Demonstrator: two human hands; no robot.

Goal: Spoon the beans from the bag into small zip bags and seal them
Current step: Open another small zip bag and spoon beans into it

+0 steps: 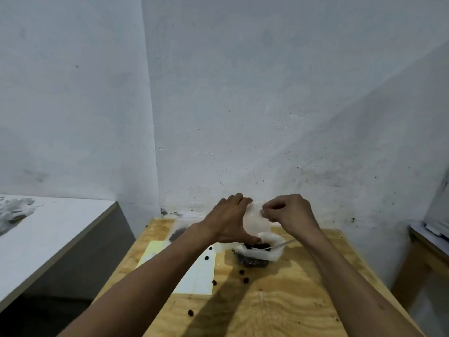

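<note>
Both hands are raised over the far half of the plywood table, holding a small zip bag between them. The bag is clear and filmy, nearly colourless against the pale wall, and looks empty (its mouth is too blurred to judge). The left hand grasps the bag's left side, fingers curled over the top edge and thumb down near its lower corner. The right hand pinches the bag's upper right edge with bent fingers.

Just below them stands the bean bag, a clear plastic bag with its rim rolled down, dark beans heaped inside. A pale spoon leans in it, handle pointing right. Loose beans lie scattered nearer on the wood and on a light sheet at left. Farther left lies a filled zip bag, flat on the table.
</note>
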